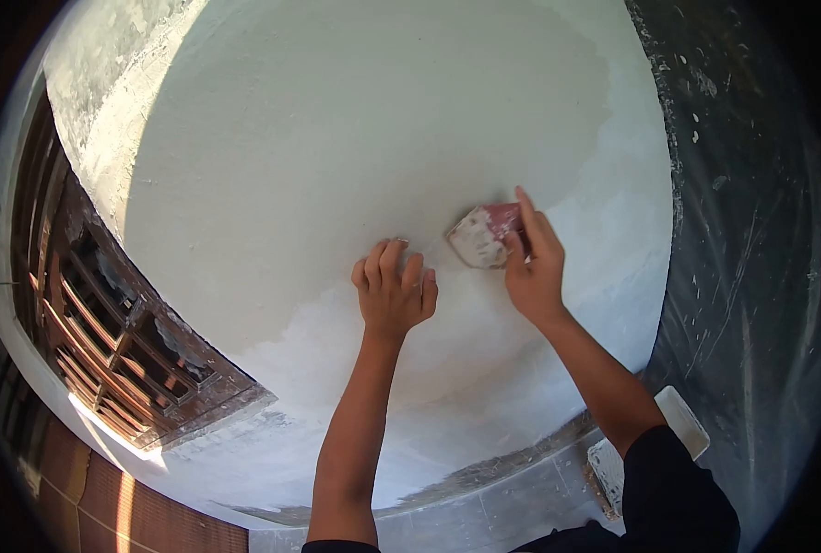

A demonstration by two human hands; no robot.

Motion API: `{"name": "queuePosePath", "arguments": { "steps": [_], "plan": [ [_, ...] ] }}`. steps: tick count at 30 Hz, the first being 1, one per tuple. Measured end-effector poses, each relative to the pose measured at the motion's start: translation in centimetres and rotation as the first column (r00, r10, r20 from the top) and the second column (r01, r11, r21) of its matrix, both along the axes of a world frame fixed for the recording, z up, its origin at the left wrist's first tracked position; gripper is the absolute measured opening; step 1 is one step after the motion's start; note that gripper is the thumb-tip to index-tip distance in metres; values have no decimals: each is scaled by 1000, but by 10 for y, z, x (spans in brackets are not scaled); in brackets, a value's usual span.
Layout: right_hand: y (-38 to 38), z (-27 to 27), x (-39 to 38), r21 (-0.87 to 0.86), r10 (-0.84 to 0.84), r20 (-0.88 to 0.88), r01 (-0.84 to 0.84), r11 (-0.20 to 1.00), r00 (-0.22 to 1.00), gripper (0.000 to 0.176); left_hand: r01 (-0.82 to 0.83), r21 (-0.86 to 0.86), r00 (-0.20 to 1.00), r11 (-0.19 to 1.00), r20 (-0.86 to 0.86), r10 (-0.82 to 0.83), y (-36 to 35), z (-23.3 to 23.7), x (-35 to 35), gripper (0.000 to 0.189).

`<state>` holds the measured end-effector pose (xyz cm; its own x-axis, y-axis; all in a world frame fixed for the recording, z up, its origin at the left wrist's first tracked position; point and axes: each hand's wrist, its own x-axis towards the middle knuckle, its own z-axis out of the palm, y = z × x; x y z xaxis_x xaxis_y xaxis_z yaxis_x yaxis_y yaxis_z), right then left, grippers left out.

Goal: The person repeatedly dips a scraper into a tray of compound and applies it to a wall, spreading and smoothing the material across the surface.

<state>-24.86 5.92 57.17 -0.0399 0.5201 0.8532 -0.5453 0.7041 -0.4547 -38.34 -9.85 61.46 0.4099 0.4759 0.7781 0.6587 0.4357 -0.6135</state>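
A pale wall fills the middle of the view, with a damp-looking grey-green upper area and a whiter lower part. My right hand holds a red scraper against it; the tool's broad face is smeared with whitish material. To the left of the scraper, my left hand is at the wall with its fingers bent and apart. Whether anything small lies under its fingertips is hard to see.
A brown wooden window frame with slats is at the left. On the right hangs a dark, spattered sheet or surface. A white tray sits low at the right on the grey tiled floor.
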Motion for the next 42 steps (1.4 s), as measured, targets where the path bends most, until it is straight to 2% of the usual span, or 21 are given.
{"name": "queuePosePath", "arguments": {
  "steps": [2,5,8,10,12,13,14,18,20,22,23,24,26,27,30,31,32,35,38,39,42],
  "plan": [
    [-5,-14,-10,38,29,121,-34,999,992,56,-14,-2,1000,1000,25,14,-2,0,2,34],
    [17,-28,-9,-466,-243,-134,155,871,961,55,-7,-1,1000,1000,6,7,-1,-1,0,33],
    [-12,-19,-8,-297,-191,-185,130,946,964,55,10,0,1000,1000,25,-10,-1,-1,0,34],
    [-40,-13,-13,-124,-21,32,25,992,999,54,22,5,999,1000,28,-22,-1,-1,2,35],
    [-20,-27,-30,-195,-215,-81,196,961,973,53,30,13,999,999,23,-30,-2,1,1,35],
    [-12,-31,-25,-407,-269,-63,222,886,961,53,26,4,1000,1000,17,-26,-1,0,0,36],
    [-7,-35,-21,-572,-144,-217,-6,820,965,53,25,-2,1000,1000,12,-25,-1,0,-1,36],
    [-37,-22,-7,-159,-78,17,80,984,997,52,33,-14,999,999,25,-32,-1,-1,0,36],
    [-28,-24,-13,-156,5,124,14,988,992,54,42,-11,999,999,31,-42,-2,0,1,35],
    [-11,-16,-9,-543,-158,-154,51,838,975,56,36,1,999,999,16,-36,-2,-1,-1,32],
    [-13,-18,-2,-668,-49,-401,-255,699,915,56,32,21,999,999,-1,-32,0,-1,-1,29],
    [-17,-21,-6,-664,-49,-401,-253,704,915,56,34,27,999,999,0,-34,1,0,-2,29],
    [-26,-33,-13,-235,-87,-82,66,970,993,54,24,13,1000,1000,13,-24,0,-1,-1,29],
    [-34,-33,-15,-208,40,63,-26,978,997,54,22,9,1000,1000,18,-23,0,-3,0,29],
    [-7,-43,-22,-429,-231,-124,157,889,965,54,23,14,1000,1000,14,-23,-2,1,0,28],
    [-3,-45,-16,-602,-147,-266,-45,797,953,54,20,-1,1000,1000,0,-20,-1,0,-1,30],
    [-5,-45,-14,-600,-149,-267,-43,799,952,54,20,-14,1000,1000,-13,-20,1,0,-2,33],
    [-32,-40,-11,-188,-51,5,51,981,999,53,39,-25,999,999,0,-39,-1,0,0,33],
    [-4,-53,-24,-439,-203,-97,141,887,974,53,39,-19,999,999,-12,-39,0,0,-1,33],
    [-3,-43,-14,-603,-168,-226,-3,798,959,54,40,-20,999,999,-11,-40,-1,0,-1,33],
    [-20,-29,-14,-392,-113,-196,28,920,974,53,42,-16,999,999,-25,-42,2,2,0,33]
  ]
}}
